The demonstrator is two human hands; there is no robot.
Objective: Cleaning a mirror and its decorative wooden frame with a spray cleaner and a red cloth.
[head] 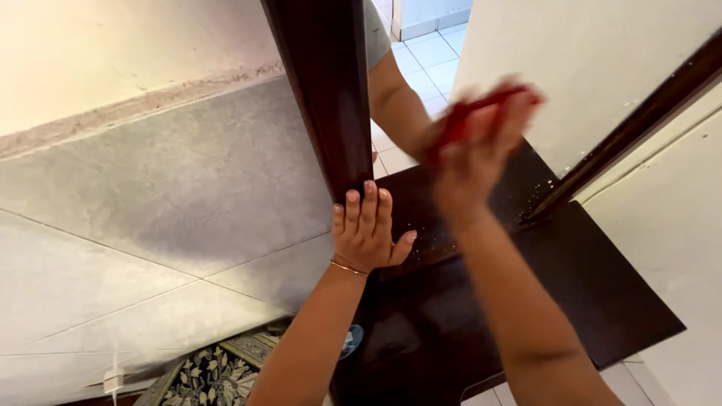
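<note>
The red cloth (472, 113) sits bunched in the right hand (474, 150), blurred, its length slanting up toward the white wall (602, 68). The left hand (366, 233) lies flat, fingers together, against the dark wooden post (323, 83), which runs upright from the dark wooden step (587, 293).

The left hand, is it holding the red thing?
No. The left hand lies flat against the dark wooden post; the blurred right hand holds the red object.

One camera, worn on the head, is looking steeply down from close above the person's forearms, facing a dark wooden frame (323, 90) and the tiled floor (150, 225) below it; there is only this single view.
</note>
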